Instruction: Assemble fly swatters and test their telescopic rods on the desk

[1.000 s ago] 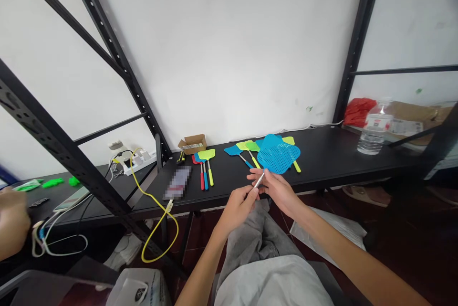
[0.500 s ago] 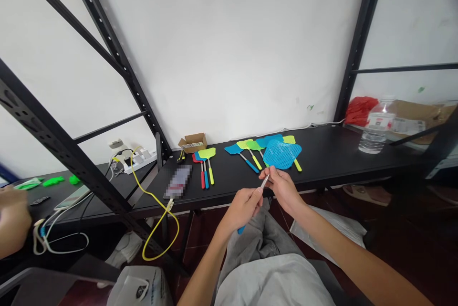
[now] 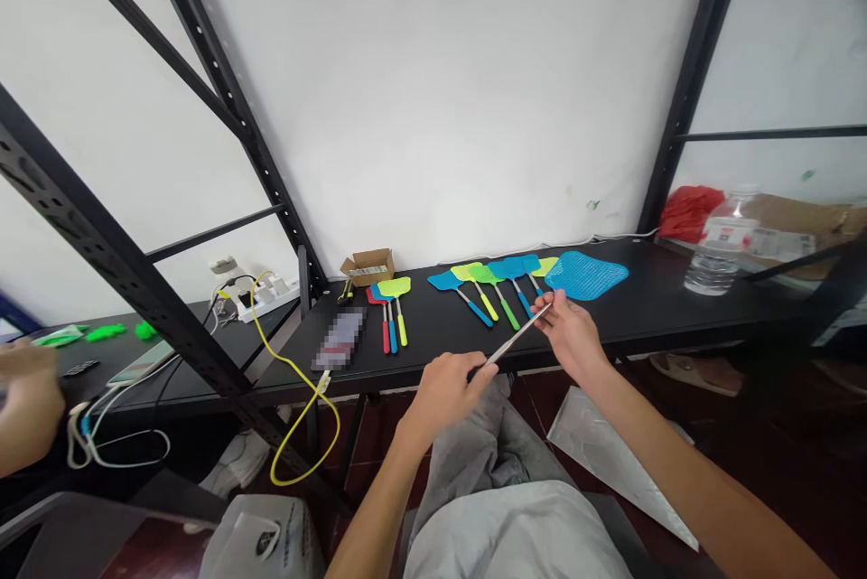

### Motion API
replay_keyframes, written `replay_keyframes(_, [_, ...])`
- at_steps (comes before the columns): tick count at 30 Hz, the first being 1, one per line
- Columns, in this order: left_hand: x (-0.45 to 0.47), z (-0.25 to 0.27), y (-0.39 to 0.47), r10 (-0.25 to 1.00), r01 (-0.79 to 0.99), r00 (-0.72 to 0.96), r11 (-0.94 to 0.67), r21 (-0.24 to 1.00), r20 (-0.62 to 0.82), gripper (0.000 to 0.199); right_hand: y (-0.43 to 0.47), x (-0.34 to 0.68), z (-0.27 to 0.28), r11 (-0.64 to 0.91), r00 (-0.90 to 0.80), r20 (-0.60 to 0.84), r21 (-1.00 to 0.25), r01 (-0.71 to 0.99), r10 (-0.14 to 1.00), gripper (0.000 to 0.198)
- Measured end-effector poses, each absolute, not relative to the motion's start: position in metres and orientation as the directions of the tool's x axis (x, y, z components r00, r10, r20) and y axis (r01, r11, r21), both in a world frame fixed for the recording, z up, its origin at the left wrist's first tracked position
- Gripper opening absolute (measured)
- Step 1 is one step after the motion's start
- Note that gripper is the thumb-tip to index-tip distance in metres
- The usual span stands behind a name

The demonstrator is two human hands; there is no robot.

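A blue fly swatter (image 3: 586, 276) with a metal rod is held in both hands, its perforated head pointing up and right over the shelf. My left hand (image 3: 447, 394) is closed round the lower end, and the grip is hidden inside it. My right hand (image 3: 573, 333) pinches the rod just below the head. A long stretch of bare rod shows between the hands. Beyond them lies a fanned row of swatters, among them a green one (image 3: 503, 299) and a blue one (image 3: 478, 308). Further left is a smaller group with a yellow-green swatter (image 3: 399, 308) on top.
A blurred-out phone (image 3: 340, 340) with a yellow cable (image 3: 291, 371) lies left on the black shelf (image 3: 440, 358). Behind it stands an open cardboard box (image 3: 368, 265). A water bottle (image 3: 719, 245) is at the right. Another person's hand (image 3: 27, 398) shows at far left.
My right hand has moved up and to the right with the swatter's head, away from my left hand. Much more of the rod now shows between them; the swatter has lengthened.
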State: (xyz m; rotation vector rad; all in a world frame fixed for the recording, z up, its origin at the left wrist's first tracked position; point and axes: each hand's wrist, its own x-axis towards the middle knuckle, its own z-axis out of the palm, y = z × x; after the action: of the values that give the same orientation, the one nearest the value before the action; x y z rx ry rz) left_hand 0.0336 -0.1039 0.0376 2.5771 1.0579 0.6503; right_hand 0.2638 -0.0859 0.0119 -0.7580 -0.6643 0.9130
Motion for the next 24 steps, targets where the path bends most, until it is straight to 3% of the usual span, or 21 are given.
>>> replay_keyframes(7, [0.026, 0.043, -0.099, 0.706, 0.573, 0.664, -0.692, 0.439, 0.246, 0.044, -0.084, 0.278, 0.012, 0.405, 0.473, 0.165, -0.786, -0.468, 0.866, 0.034])
replay_keyframes(12, [0.023, 0.042, -0.099, 0.751, 0.624, 0.611, -0.651, 0.432, 0.25, 0.03, -0.086, 0.268, 0.009, 0.363, 0.428, 0.164, -0.822, -0.439, 0.889, 0.036])
replay_keyframes(16, [0.026, 0.041, -0.1, 0.784, 0.655, 0.556, -0.617, 0.437, 0.275, 0.019, -0.093, 0.246, 0.008, 0.318, 0.313, 0.202, -0.867, -0.384, 0.928, 0.036])
replay_keyframes(24, [0.034, 0.035, -0.098, 0.768, 0.643, 0.554, -0.64, 0.421, 0.321, 0.033, -0.104, 0.206, -0.002, 0.278, 0.008, 0.279, -0.952, -0.128, 0.96, 0.041])
